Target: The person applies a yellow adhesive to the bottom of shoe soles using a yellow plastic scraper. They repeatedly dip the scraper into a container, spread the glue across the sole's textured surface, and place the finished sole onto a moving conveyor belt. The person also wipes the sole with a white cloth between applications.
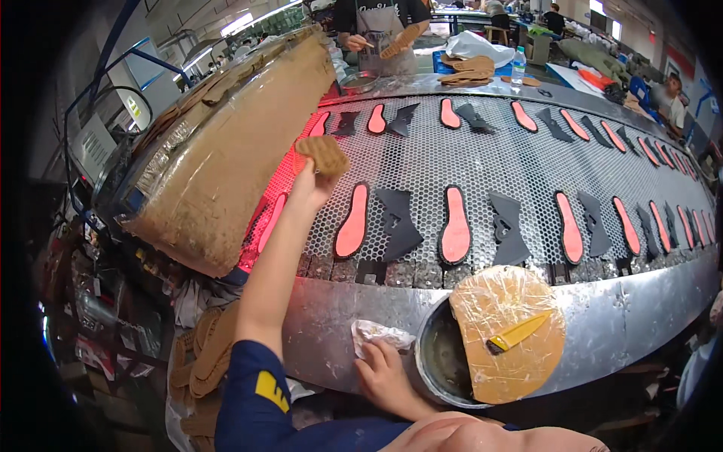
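Observation:
My left hand is raised over the near-left part of the mesh conveyor, its fingers closed on a brown shoe sole. Red light falls around it there. Low on the metal ledge, my right hand has its fingers on a crumpled white cloth. Right beside that hand stands a round pot, partly covered by a plastic-wrapped tan board. A yellow-handled brush lies on the board. Pink-faced insoles and black shoe uppers lie in two rows along the mesh.
A large cardboard-covered box rises at the left over the belt's end. Brown soles are heaped below my left arm. Across the belt, a co-worker holds another sole, near stacked soles and a water bottle.

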Available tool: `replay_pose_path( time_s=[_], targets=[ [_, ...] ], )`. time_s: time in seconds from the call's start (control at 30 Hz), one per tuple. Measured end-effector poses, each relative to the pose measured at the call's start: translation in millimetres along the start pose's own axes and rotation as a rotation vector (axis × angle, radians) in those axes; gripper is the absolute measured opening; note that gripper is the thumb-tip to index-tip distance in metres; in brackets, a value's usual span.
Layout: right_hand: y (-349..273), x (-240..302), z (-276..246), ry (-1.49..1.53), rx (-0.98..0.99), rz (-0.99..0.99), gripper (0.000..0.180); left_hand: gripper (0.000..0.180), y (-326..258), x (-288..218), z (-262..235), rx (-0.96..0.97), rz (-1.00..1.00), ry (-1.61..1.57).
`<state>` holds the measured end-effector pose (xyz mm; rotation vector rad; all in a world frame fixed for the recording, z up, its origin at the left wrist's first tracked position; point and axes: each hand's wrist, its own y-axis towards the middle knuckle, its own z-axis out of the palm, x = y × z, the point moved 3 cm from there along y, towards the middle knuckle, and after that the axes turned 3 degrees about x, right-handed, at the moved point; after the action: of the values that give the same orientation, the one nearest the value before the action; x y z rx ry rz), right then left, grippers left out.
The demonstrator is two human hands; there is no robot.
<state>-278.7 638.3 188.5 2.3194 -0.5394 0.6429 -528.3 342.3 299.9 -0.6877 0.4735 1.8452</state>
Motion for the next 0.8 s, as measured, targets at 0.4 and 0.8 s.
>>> replay_pose_path(
  time_s=[0.4, 0.8],
  targets=[
    [-11.5, -19.7, -8.8, 0.17, -0.072, 0.009, 0.029, 0.03, -149.9, 48.5, -15.6, 0.056, -0.236, 0.767],
    [-15.8, -21.2, -17.4, 0.173, 0.022, 0.01, 0.024, 0.055, -417.3, -126.0, -131.0, -0.635, 0.209, 2.697]
  ],
)
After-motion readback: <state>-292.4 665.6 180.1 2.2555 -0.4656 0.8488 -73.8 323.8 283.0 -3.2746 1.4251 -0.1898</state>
